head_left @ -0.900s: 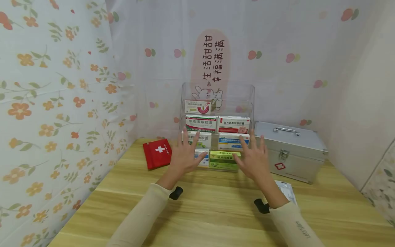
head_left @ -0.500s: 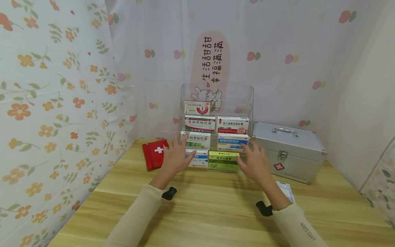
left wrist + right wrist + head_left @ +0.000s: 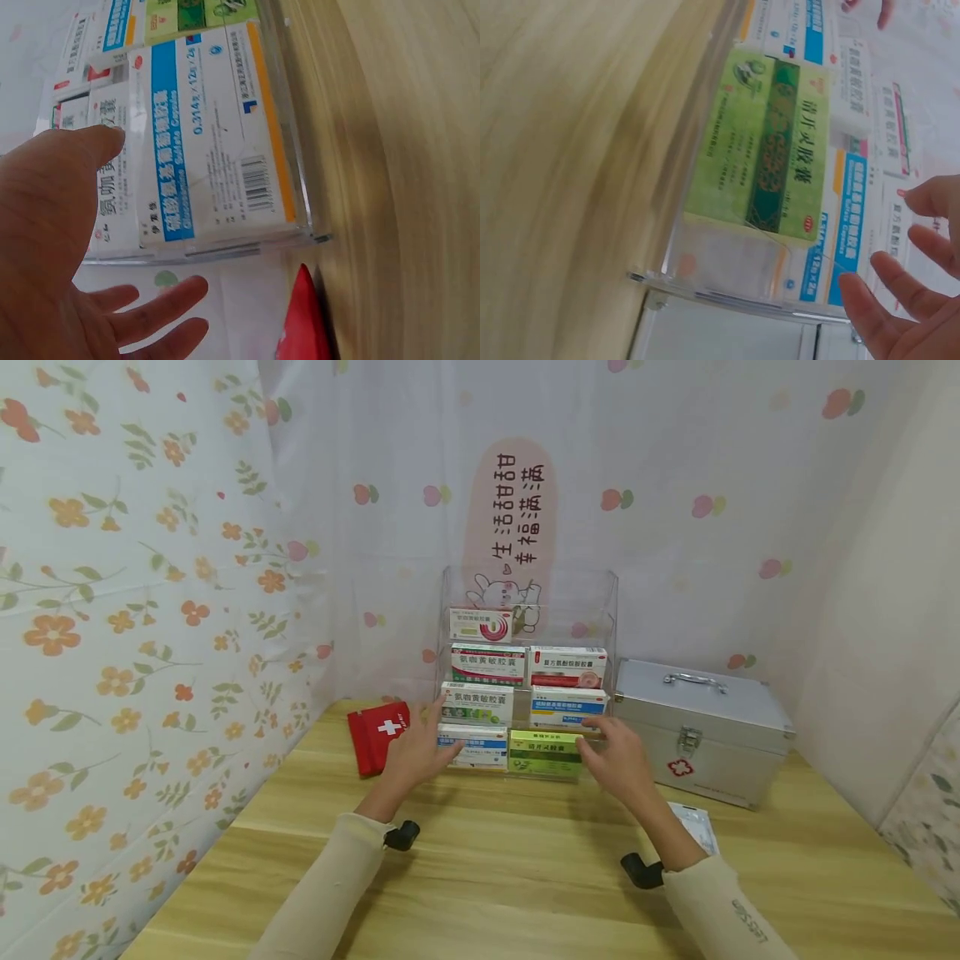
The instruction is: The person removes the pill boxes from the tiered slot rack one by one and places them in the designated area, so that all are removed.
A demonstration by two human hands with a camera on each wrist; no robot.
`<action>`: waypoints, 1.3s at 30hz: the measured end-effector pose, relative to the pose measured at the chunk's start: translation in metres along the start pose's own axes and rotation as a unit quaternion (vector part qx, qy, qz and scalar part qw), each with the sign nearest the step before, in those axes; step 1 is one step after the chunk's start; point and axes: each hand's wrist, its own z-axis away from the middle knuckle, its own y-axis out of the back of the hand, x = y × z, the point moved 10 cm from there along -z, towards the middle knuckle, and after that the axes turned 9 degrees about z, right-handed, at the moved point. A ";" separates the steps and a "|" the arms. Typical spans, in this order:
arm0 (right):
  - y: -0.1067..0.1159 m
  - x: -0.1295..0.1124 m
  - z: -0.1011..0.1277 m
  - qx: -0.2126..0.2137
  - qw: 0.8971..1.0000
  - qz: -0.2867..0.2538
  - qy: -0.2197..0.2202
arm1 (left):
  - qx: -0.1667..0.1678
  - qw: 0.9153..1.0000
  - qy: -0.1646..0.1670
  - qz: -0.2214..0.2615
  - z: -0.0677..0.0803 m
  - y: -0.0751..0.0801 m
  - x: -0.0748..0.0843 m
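The rack (image 3: 570,589) stands between my left grip (image 3: 408,756) and right grip (image 3: 621,762) (both wide, empty), near the surface's (image 3: 517,868) back edge.

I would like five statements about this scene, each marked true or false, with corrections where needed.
1. The green Qingkailing capsule box stands in the bottom row of the clear rack. True.
2. The red first-aid pouch lies to the right of the rack. False: the pouch lies left of it.
3. The silver metal case is closed. True.
4. The rack's bottom row shows four boxes. False: only two, the green one and a glucosamine sulfate box.
5. The left hand grips the pouch. False: this hand holds nothing.
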 end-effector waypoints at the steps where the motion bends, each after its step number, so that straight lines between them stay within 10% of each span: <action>1: -0.002 0.002 0.001 -0.009 1.000 -0.008 -0.008 | -0.001 1.000 -0.003 0.001 0.000 -0.002 -0.002; 39: -0.050 0.019 -0.002 -0.083 0.995 -0.048 -0.032 | -0.044 0.998 -0.004 0.053 -0.011 -0.024 -0.029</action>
